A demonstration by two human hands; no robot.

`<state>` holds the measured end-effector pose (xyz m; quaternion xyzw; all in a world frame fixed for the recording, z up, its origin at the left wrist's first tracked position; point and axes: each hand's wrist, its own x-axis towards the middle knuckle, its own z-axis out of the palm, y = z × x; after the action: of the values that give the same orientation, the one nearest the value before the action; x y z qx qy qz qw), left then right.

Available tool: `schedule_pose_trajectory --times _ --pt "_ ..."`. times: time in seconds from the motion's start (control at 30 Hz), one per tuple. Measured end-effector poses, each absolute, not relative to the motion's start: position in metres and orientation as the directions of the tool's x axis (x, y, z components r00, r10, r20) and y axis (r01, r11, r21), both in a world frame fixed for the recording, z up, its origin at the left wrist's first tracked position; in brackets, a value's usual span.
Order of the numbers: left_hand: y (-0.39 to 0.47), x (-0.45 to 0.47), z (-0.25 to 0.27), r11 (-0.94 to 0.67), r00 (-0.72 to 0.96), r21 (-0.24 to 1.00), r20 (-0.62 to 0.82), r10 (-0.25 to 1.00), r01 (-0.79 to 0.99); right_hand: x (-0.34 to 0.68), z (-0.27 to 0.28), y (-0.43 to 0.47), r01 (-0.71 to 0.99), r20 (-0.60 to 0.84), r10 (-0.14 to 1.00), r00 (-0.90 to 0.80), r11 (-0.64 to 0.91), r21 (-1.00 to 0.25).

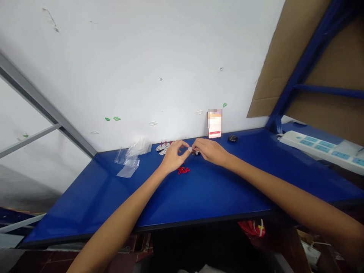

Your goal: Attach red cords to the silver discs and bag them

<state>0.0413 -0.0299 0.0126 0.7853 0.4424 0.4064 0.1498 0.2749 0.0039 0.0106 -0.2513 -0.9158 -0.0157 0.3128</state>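
Toward twelve o'clock on the blue counter (199,197), near the white wall (182,76), a small round piece (195,152) is held up between a person's two hands. The left hand (174,156) comes to it from nine o'clock, its fingers pinched on the pale near edge, with an open gap behind the tips. The right hand (211,151) comes from three o'clock, its fingers bent and closed on the other side of the same piece; the fine detail of both grips is too small to make out.

Taking that piece as the middle of the dial, a tangle of red cords (183,171) lies at seven o'clock, just beside the left wrist. At nine o'clock is a pile of pale discs (161,149), partly hidden by the left hand, with bits of red showing at its top. Farther out at nine o'clock, clear plastic bags (129,163) lie loosely overlapped. Between one and two o'clock, a phone (215,129) with a lit screen leans upright against the wall. Between two and three lies a small black object (233,139). Well apart at three o'clock is a white power strip (321,147) with blue sockets.
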Motion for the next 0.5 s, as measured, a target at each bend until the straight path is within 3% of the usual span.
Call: schedule_pose_trajectory --times 0.13,0.37,0.5 --pt "-0.031 0.046 0.006 -0.585 0.321 0.482 0.523 0.789 0.653 0.268 0.009 0.000 0.421 0.611 0.375 -0.697 0.904 -0.075" --pt "-0.029 0.048 0.003 -0.584 0.311 0.561 0.510 0.802 0.587 0.264 0.010 -0.004 0.406 0.636 0.331 -0.697 0.913 -0.031" --pt "-0.020 0.038 0.001 -0.622 0.404 0.486 0.484 0.776 0.614 0.262 0.006 -0.002 0.432 0.602 0.338 -0.723 0.902 0.012"
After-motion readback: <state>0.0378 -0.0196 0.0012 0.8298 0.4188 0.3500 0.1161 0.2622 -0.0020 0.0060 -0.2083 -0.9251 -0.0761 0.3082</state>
